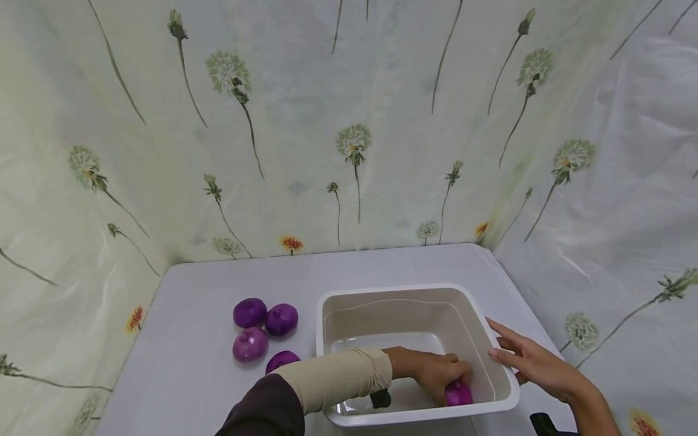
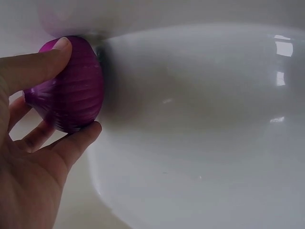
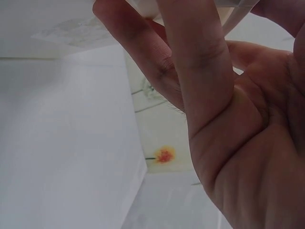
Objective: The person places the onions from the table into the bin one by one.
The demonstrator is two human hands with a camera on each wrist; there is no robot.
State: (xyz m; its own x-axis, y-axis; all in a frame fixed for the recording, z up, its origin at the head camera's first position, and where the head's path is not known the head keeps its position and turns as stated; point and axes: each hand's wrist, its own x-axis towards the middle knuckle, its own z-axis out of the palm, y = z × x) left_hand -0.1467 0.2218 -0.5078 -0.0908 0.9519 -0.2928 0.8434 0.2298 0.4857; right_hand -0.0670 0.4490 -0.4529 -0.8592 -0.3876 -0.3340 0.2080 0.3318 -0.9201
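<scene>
Inside a whitish plastic tub, my left hand holds a purple onion low at the front right corner. The left wrist view shows the thumb on one side of the onion and fingers on the other, its pointed end toward the palm. My right hand grips the tub's right rim, thumb over the edge and the other fingers along the outside. In the right wrist view those fingers reach up to the tub, whose rim is mostly cut off there.
Several more purple onions lie on the white-covered table left of the tub; my left sleeve partly hides the nearest one. A dandelion-print curtain encloses the table at the back and sides.
</scene>
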